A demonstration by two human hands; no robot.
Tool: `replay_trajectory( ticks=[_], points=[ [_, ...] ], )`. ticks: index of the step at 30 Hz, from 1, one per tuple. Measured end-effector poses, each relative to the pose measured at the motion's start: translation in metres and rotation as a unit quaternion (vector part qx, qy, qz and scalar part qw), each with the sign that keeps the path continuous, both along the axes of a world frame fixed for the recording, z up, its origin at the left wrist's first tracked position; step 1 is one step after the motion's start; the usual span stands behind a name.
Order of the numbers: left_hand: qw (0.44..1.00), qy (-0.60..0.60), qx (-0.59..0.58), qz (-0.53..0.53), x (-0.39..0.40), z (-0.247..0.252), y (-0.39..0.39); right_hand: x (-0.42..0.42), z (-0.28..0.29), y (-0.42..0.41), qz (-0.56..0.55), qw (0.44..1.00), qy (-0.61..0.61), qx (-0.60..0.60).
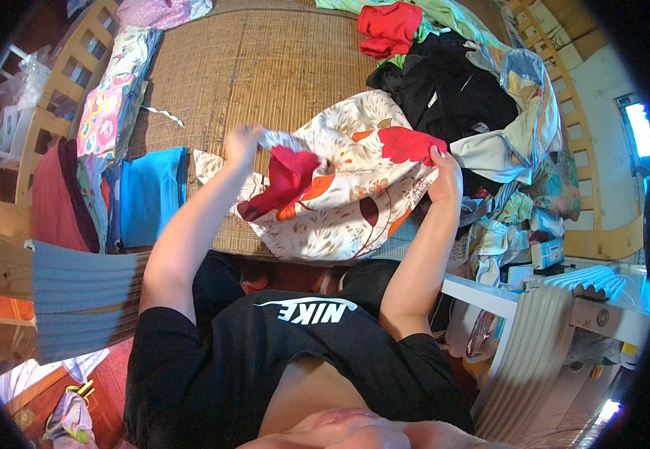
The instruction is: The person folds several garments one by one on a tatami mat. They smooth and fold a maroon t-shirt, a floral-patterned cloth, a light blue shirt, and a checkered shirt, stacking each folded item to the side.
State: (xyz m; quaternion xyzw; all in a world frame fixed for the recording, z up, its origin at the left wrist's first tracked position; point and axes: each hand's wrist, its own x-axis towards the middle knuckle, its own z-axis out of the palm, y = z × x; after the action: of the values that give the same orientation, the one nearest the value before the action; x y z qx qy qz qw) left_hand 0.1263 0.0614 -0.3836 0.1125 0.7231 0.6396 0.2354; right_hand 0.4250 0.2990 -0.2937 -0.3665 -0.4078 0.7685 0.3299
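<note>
A cream cloth with a red floral and leaf print [353, 224] is spread loosely in front of me, its lower edge at the mat's near edge. My right hand [447, 178] grips its right side, thumb on top, beside a red flower. On the other side my left hand [242, 147], blurred, holds a raised pale edge of the same cloth. A fold turns over near the left hand and shows a red patch. One corner of the cloth pokes out left, behind my left forearm.
A woven mat [207, 67] covers the bed. Folded clothes line the left, including a blue garment [153, 193] and a maroon one [61, 196]. A heap with black clothing [448, 84] and a red garment [389, 28] lies right. Wooden bed rails [580, 151] flank both sides.
</note>
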Motion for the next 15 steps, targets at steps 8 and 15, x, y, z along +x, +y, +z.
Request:
replay_trajectory(
  ticks=[8,15],
  points=[
    [0.906,0.41,0.04,0.099,-0.155,0.226,0.029,-0.103,0.083,0.093,0.015,0.993,0.093,0.073],
    [0.89,0.255,0.349,0.142,-0.142,0.298,-0.037,-0.078,0.204,0.049,0.053,0.923,0.2,0.324]
  ],
)
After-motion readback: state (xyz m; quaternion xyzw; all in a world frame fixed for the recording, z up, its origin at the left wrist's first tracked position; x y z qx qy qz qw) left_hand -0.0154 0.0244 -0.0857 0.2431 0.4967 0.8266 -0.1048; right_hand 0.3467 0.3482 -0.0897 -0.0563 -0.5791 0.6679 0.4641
